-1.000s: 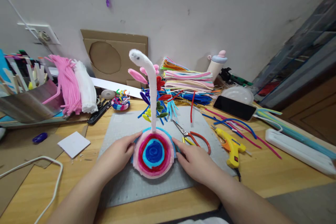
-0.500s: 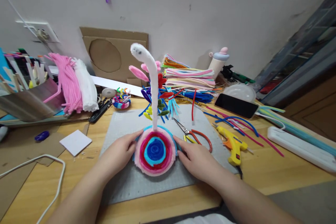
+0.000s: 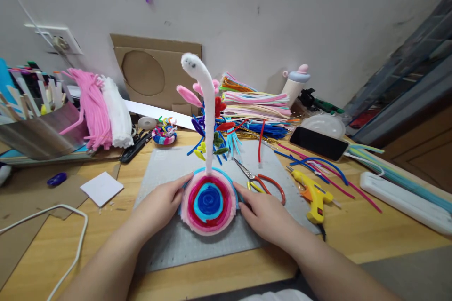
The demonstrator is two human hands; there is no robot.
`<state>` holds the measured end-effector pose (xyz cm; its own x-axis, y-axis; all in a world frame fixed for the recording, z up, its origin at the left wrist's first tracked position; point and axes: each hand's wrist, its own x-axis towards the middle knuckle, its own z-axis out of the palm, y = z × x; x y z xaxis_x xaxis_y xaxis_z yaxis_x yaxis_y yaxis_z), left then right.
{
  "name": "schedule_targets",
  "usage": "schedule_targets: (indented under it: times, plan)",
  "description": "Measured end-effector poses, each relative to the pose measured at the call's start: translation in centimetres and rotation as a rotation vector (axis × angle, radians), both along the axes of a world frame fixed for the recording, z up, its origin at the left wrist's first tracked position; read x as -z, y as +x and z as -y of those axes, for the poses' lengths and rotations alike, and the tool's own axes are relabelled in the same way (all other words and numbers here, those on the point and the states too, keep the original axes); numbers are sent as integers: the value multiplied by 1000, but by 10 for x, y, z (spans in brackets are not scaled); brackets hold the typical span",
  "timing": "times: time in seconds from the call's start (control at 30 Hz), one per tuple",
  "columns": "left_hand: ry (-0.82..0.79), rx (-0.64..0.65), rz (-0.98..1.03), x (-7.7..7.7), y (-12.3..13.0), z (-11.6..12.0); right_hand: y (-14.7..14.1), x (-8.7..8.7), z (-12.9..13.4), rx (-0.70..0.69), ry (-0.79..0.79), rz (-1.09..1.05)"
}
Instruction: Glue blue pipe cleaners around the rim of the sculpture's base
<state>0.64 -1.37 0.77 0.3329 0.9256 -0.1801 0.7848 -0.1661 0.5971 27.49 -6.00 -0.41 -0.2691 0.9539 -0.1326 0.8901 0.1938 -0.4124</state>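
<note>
Between my hands is a pipe-cleaner craft with a round spiral disc [image 3: 209,202] in blue, red and pink. From its top rises a tall white fuzzy stalk [image 3: 209,117], curled over at the tip with small dark spots. My left hand [image 3: 168,197] grips the disc's left edge, its fingertips partly hidden behind the rim. On the opposite edge, my right hand [image 3: 258,207] holds it the same way. Behind the stalk are pink petal shapes [image 3: 189,95], red ones [image 3: 225,126] and green ones [image 3: 221,150], partly covered by it. Scissors [image 3: 259,182] lie on the grey cutting mat [image 3: 169,254].
To the right lie a yellow hot glue gun [image 3: 316,195], a black phone [image 3: 318,143] and a white power strip [image 3: 402,202]. Bundles of pipe cleaners [image 3: 256,103] are stacked by the wall. A metal pen holder [image 3: 42,131] stands left; a white cable [image 3: 83,235] crosses the table.
The camera view has shifted slightly, and the top of the white stalk appears a little farther right and higher. Both hands keep the same hold on the disc.
</note>
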Motion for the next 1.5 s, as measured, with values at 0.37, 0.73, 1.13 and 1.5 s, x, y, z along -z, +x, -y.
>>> schedule_targets:
  times: [0.37,0.73,1.13,1.5]
  plan:
    - [15,4,9,-1,1,1,0,-2,1,-10,-6,6]
    - [7,-6,-2,1,-1,-1,1,-1,0,-17,-10,4]
    - [4,-1,13,0,1,1,-1,-2,1,-24,-6,-15]
    - [2,5,-9,0,0,0,0,-3,-1,-38,-1,17]
